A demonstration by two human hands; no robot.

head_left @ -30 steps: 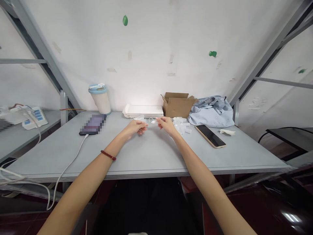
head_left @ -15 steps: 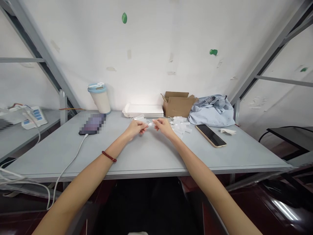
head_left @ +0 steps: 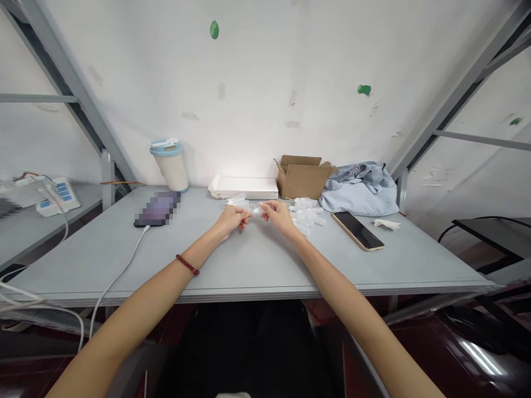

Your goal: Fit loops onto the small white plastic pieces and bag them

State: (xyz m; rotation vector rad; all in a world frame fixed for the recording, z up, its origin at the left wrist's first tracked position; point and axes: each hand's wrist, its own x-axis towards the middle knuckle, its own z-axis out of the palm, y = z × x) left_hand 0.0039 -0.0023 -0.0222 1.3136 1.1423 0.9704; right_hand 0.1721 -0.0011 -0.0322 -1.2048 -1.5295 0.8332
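**Small white piece (head_left: 256, 210) was pinched between two sets of fingertips**

Main risk, as I judged it: a slip. The piece was tiny, and only the very tips of my fingers were on it; a light pinch, or an uneven pull from one side, could have let it drop to the tabletop (head_left: 257, 260) under them. Second risk: its thin white cord (head_left: 253, 206) made a small loop just beyond my fingertips, and a careless turn could have snagged or twisted it. Third: a sideways drift of my right hand (head_left: 279, 214) could have scattered the clear pieces (head_left: 307, 213) heaped just beside it.

Position: the piece lay in the narrow gap between my hands, off the right fingertips' left side. Right fingers narrow, holding it. My left hand (head_left: 233, 219) was pinched narrow at its other end; whether on the body or only the cord was too small to tell.

Around: more clear pieces (head_left: 238, 199) just beyond the left fingers; a white stack (head_left: 244, 188) farther off.
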